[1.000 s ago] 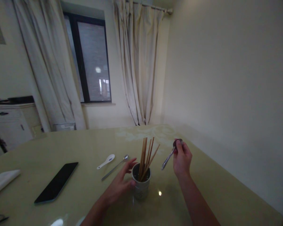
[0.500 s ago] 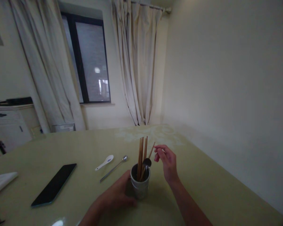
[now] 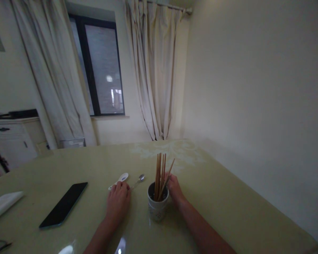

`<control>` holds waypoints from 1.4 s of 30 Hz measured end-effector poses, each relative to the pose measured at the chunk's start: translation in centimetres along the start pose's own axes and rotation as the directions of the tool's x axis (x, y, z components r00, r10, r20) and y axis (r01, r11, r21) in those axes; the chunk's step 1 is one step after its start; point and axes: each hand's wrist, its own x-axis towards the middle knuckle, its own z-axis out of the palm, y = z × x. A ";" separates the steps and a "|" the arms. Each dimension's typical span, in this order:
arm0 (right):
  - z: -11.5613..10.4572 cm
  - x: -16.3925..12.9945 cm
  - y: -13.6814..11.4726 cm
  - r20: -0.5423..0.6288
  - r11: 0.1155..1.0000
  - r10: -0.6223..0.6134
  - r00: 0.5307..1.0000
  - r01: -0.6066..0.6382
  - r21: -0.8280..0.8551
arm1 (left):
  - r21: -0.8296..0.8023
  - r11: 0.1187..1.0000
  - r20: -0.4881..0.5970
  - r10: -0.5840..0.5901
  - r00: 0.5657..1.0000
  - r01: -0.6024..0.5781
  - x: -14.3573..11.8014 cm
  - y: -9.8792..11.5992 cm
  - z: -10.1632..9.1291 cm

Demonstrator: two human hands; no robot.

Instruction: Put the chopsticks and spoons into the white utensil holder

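Note:
My left hand [image 3: 118,200] is low over the table, its curled fingers on the handle of a long metal spoon [image 3: 141,177], covering most of that handle. Just beyond these fingertips lies a white spoon [image 3: 123,177]. A pale patterned cup [image 3: 158,211] stands upright to the right of the metal spoon, holding several wooden chopsticks [image 3: 158,176], one leaning right. At the cup's far right rim is my right hand [image 3: 175,188], its fingers curled behind the leaning chopstick. What those fingers grip is hidden.
A black phone [image 3: 65,204] lies on the table at left, with a white object [image 3: 5,205] beyond it. Part of a dark thin object [image 3: 0,245] shows at the lower left corner. A wall [image 3: 254,123] runs along the table's right side.
My left hand has left the cup and moved left onto the metal spoon's handle. My right hand has come down to the cup's rim; the dark round spoon there is now hidden.

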 end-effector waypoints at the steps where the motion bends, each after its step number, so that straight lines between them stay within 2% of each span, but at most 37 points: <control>1: 0.1 -0.2 -0.1 0.027 1.000 0.005 1.000 -0.005 0.001 | -0.040 0.999 0.012 0.005 1.000 -0.004 0.0 0.3 0.0; 4: 0.3 -0.5 -0.7 0.076 1.000 0.024 0.997 -0.024 -0.001 | -0.303 0.953 0.041 0.028 0.999 -0.014 -0.3 1.7 -0.1; 7: 0.6 -0.7 -1.0 0.099 1.000 0.022 0.995 -0.021 -0.004 | -0.641 0.767 0.039 0.074 0.997 -0.032 -0.7 3.8 -0.4; 9: 0.7 -0.6 -1.0 0.098 1.000 0.008 0.995 -0.008 0.001 | -0.768 0.638 0.024 0.105 0.994 -0.049 -0.9 5.0 -0.8; 14: 0.5 -0.1 -0.3 0.021 0.999 -0.019 1.000 0.018 0.038 | -0.871 0.490 0.024 0.101 0.995 -0.028 -1.0 6.0 -1.8; 19: 0.3 0.2 0.3 -0.028 0.997 -0.030 0.999 0.032 0.072 | -0.907 0.420 0.024 0.117 0.993 -0.027 -1.0 5.9 -1.4; 22: -0.2 0.5 -0.1 -0.074 0.994 -0.089 0.993 0.094 0.063 | -0.893 0.449 0.038 0.140 0.989 -0.029 -0.7 5.5 -1.0; 24: -1.0 0.9 -0.9 -0.206 0.984 -0.164 0.965 0.175 0.036 | -0.850 0.526 0.007 0.096 0.995 -0.044 -0.2 4.8 -0.8; 26: -2.4 1.4 -2.1 -0.376 0.963 -0.254 0.891 0.270 -0.012 | -0.739 0.668 -0.090 0.035 0.995 -0.090 0.3 3.6 -0.9; 28: -4.1 1.9 -3.5 -0.512 0.926 -0.347 0.786 0.373 -0.055 | -0.534 0.839 -0.191 0.006 0.982 -0.109 0.8 2.1 -1.1; 30: -5.9 2.1 -4.9 -0.609 0.873 -0.406 0.681 0.485 -0.039 | -0.297 0.954 -0.218 -0.040 0.975 -0.027 1.0 0.6 -1.5; 31: -6.6 2.2 -5.6 -0.644 0.849 -0.409 0.647 0.528 -0.008 | -0.197 0.980 -0.209 -0.075 0.975 0.033 0.9 0.0 -1.7; 32: -7.2 2.2 -6.3 -0.663 0.829 -0.402 0.632 0.559 0.030 | -0.120 0.989 -0.194 -0.113 0.974 0.091 0.9 -0.6 -1.8; 34: -7.9 1.9 -7.3 -0.663 0.800 -0.381 0.644 0.589 0.113 | -0.033 0.985 -0.157 -0.171 0.973 0.168 0.8 -1.4 -1.8; 36: -7.6 1.4 -8.1 -0.630 0.784 -0.367 0.685 0.592 0.187 | -0.008 0.977 -0.117 -0.213 0.970 0.214 0.9 -2.0 -1.5; 39: -5.8 0.4 -8.5 -0.543 0.792 -0.354 0.761 0.553 0.259 | -0.004 0.970 -0.061 -0.243 0.968 0.243 1.2 -2.8 -0.7; 42: -3.6 -0.9 -8.3 -0.398 0.833 -0.382 0.834 0.497 0.243 | -0.031 0.979 -0.052 -0.203 0.978 0.202 1.6 -3.4 -0.2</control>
